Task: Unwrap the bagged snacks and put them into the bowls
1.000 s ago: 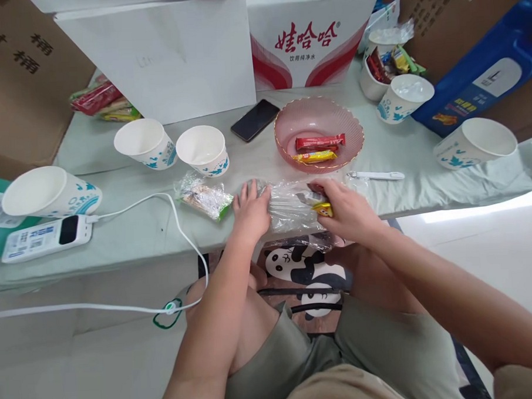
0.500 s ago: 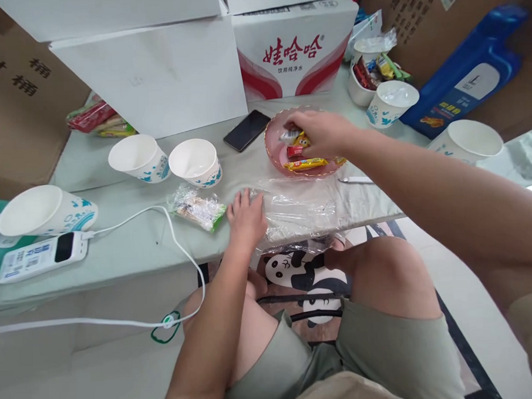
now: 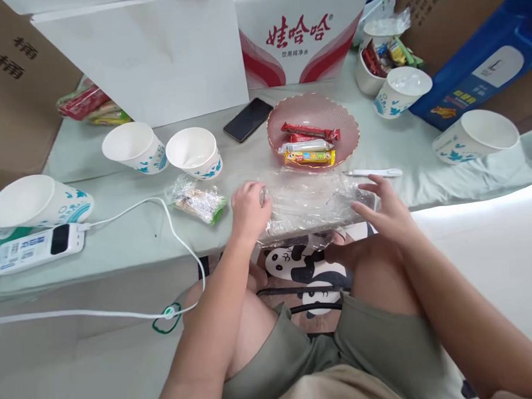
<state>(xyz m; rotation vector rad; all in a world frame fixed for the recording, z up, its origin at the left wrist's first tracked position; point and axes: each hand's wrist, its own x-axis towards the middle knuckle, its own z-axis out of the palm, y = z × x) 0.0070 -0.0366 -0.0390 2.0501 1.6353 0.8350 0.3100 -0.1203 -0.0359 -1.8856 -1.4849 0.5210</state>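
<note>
A sheet of clear plastic film lies crumpled on the cloth at the table's front edge, part of it hanging over. At its left end my left hand is curled closed on the film's edge. My right hand is over the film's right end, fingers spread and holding nothing; whether it touches the film is unclear. Just behind the film, a pink scalloped bowl contains several wrapped snack bars in red, white and yellow. A white-handled knife rests beyond my right fingertips.
Paper cups stand left and right, some holding snacks. A wrapped packet is left of my left hand. Behind are a phone, white boxes and a blue bottle. A white cable runs from a power bank.
My right hand has left the bowl and come down to the film's right end, opening its fingers. The snack bars now lie side by side in the bowl. My left hand's fingers have curled.
</note>
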